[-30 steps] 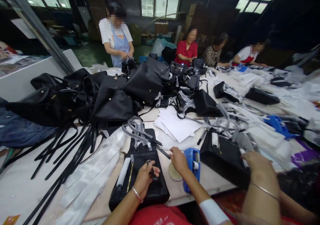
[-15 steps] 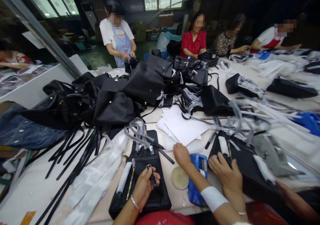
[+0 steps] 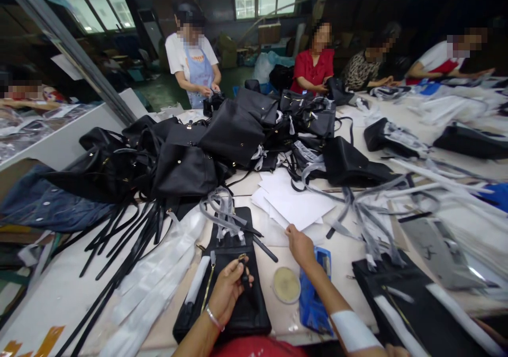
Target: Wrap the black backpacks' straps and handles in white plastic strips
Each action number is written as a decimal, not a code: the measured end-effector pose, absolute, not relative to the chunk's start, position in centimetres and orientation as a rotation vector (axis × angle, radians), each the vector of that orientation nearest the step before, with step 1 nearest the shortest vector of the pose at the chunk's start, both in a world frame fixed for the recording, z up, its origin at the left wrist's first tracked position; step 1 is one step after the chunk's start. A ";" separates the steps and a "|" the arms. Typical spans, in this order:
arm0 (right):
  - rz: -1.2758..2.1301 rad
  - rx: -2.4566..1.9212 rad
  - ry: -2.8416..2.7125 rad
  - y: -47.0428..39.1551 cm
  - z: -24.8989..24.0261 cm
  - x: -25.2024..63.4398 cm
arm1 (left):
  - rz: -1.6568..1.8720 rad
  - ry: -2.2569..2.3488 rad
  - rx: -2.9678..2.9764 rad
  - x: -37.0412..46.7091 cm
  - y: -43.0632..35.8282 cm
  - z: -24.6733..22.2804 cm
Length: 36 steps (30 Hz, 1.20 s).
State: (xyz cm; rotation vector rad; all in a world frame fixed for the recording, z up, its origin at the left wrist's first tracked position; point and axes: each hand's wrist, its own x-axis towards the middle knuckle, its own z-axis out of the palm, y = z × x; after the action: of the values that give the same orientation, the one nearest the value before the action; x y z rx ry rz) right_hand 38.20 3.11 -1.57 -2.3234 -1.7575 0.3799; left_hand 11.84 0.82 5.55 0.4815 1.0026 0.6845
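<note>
A black leather backpack [image 3: 242, 314] lies flat before me, its flap turned back toward the far side. My left hand [image 3: 227, 289] is closed on a short black strap with a gold buckle [image 3: 243, 259] at the bag's front. Left of that hand are a gold zip [image 3: 208, 285] and a white wrapped strip [image 3: 197, 281]. Handles in clear wrap [image 3: 226, 208] rest over the flap. My right hand [image 3: 302, 247] is beyond the bag on its right, fingers curled together at the lower edge of some white paper sheets [image 3: 297, 198]. What its fingertips hold is hidden.
A round tin [image 3: 286, 285] and a blue plastic holder [image 3: 315, 299] stand right of the bag. Another black bag [image 3: 413, 304] lies at the right edge. Black bags [image 3: 234, 129] are heaped ahead, with loose straps [image 3: 115, 272] at left. Co-workers sit or stand across the table.
My right hand has moved slightly away and right, to the paper's edge. My left hand keeps the buckle strap. At right, the neighbour's bag has shifted nearer and their hand has left it.
</note>
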 end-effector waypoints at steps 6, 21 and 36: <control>-0.034 -2.151 -1.795 2.2 3.1 36.3 | 0.701 0.970 0.472 12.2 1.0 6.1; 0.708 -1.593 -1.543 -1.9 3.7 30.4 | 0.756 1.178 1.025 10.8 2.1 6.4; 1.527 -1.170 -0.783 -1.9 3.5 27.5 | 0.789 1.208 0.937 12.5 2.1 5.8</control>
State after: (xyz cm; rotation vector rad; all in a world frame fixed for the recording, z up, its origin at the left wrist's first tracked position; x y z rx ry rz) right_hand 27.52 -1.88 3.54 -1.1705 -0.7831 1.5274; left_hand 12.51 2.06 5.78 0.9367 1.2085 0.7888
